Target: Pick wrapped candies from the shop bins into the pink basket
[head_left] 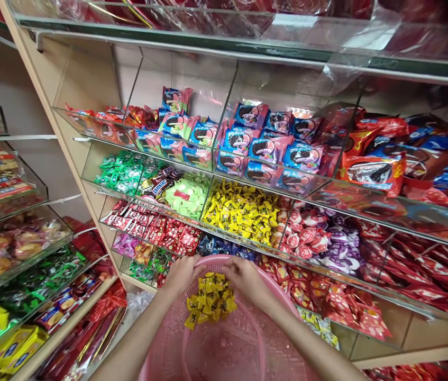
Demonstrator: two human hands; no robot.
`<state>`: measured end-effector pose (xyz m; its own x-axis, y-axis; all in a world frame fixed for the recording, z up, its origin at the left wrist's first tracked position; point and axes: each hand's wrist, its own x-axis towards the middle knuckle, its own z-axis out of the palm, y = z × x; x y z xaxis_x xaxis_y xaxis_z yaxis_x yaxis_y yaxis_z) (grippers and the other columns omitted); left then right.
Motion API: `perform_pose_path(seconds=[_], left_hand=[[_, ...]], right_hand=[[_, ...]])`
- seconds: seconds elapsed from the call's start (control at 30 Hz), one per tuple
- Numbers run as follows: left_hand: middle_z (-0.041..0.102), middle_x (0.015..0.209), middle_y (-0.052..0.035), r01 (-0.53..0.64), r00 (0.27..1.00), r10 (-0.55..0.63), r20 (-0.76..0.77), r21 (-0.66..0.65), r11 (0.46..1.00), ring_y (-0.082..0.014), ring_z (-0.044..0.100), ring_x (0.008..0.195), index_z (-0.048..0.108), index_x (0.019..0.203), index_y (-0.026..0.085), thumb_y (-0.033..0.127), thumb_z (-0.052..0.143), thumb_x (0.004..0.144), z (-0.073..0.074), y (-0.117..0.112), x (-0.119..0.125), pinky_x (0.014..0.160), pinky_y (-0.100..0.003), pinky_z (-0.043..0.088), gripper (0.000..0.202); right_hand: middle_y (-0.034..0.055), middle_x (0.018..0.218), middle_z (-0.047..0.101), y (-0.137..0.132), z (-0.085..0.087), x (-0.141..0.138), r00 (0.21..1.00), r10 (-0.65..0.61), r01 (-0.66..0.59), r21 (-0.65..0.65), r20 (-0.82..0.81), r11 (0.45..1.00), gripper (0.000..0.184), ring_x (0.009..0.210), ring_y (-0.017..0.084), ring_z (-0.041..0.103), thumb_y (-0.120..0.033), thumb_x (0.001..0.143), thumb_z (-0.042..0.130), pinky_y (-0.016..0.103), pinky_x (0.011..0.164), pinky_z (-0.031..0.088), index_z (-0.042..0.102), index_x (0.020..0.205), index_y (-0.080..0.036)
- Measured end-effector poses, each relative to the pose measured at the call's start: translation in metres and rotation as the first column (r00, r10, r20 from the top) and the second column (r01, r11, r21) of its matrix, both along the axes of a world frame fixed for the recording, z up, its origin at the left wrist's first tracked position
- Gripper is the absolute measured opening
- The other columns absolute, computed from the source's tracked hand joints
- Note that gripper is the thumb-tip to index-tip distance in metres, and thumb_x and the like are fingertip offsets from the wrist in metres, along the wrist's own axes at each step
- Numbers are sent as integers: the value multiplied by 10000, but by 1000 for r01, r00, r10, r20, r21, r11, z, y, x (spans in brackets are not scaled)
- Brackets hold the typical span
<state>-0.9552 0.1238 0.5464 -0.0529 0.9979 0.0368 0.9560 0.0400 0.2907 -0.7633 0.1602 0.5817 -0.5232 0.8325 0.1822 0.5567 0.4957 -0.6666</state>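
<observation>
A pink plastic basket (pixel 224 349) sits low in the middle, just below the shelves. Over its far rim, my left hand (pixel 181 273) and my right hand (pixel 243 279) are cupped together around a heap of yellow wrapped candies (pixel 209 302), fingers curled on the pile. Some candies hang down over the basket's mesh. A clear bin of the same yellow candies (pixel 243 211) stands on the shelf directly above my hands.
Tiered clear acrylic bins hold snacks: cookie packets (pixel 263 145) on top, green candies (pixel 122 172), red wafer bars (pixel 148 225), red and purple sweets (pixel 322 238). More racks of packets (pixel 13 254) stand at the left. A glass shelf (pixel 247 37) runs overhead.
</observation>
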Motion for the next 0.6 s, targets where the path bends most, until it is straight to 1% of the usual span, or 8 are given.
perform_pose_path(seconds=[0.07, 0.1, 0.17, 0.23, 0.3, 0.4, 0.5, 0.6], left_hand=[[666, 882, -76, 1, 1000, -1, -8, 5, 1000, -239, 620, 849, 570, 1023, 254, 498, 322, 862, -2, 1, 0, 647, -275, 407, 383], [664, 895, -79, 2, 1000, -2, -9, 4, 1000, -239, 620, 853, 566, 1038, 255, 500, 319, 863, -3, 2, 0, 649, -276, 408, 390], [665, 907, -81, 1, 1000, -1, -12, -3, 1000, -245, 621, 860, 563, 1053, 257, 509, 314, 861, -5, 2, 1, 649, -280, 411, 403], [670, 904, -78, 2, 1000, -2, -15, -15, 1000, -252, 624, 869, 566, 1049, 256, 514, 317, 858, -6, 1, 4, 650, -285, 413, 406], [674, 899, -75, 4, 1000, -4, -16, -15, 1000, -255, 625, 874, 566, 1046, 254, 512, 321, 858, -6, 0, 6, 656, -286, 415, 401], [675, 877, -73, 2, 1000, -2, -21, -7, 1000, -253, 626, 870, 569, 1013, 250, 513, 313, 860, -3, 0, 7, 652, -284, 414, 397], [673, 863, -67, 5, 1000, -5, -21, 2, 1000, -242, 623, 871, 569, 984, 246, 506, 311, 864, 1, -1, 6, 656, -274, 411, 385], [670, 879, -64, -4, 1000, 4, -7, 0, 1000, -228, 618, 879, 570, 996, 250, 502, 318, 865, 4, -3, 4, 666, -261, 408, 380]], right_hand=[[-24, 521, 513, 1, 39, 2, 999, 35, -33, 56, -30, 998, 281, 486, 103, 425, -356, 829, 457, 212, 474, 283, 567, 642, -176], [-20, 529, 520, 5, 57, 2, 999, 22, -17, 101, -49, 995, 293, 493, 103, 435, -366, 835, 453, 211, 480, 296, 568, 644, -176], [-16, 557, 544, 20, 86, -1, 997, -65, 74, 218, -50, 973, 269, 515, 106, 468, -365, 840, 454, 213, 516, 327, 570, 684, -179], [8, 630, 593, 40, 102, -7, 971, -232, 206, 302, 54, 931, 221, 589, 129, 527, -371, 814, 500, 227, 563, 348, 585, 743, -180], [61, 727, 628, 58, 105, -16, 898, -382, 297, 339, 218, 893, 268, 692, 176, 572, -426, 792, 519, 253, 592, 361, 604, 788, -172], [139, 865, 635, 76, 98, -28, 802, -448, 318, 351, 396, 881, 383, 801, 237, 593, -506, 791, 491, 291, 619, 379, 622, 833, -149], [144, 908, 635, 80, 92, -32, 793, -440, 316, 333, 422, 888, 409, 821, 250, 596, -534, 783, 483, 301, 617, 382, 621, 856, -157], [100, 837, 641, 80, 97, -25, 832, -402, 302, 297, 382, 906, 378, 780, 224, 594, -541, 760, 508, 279, 599, 369, 610, 821, -181]])
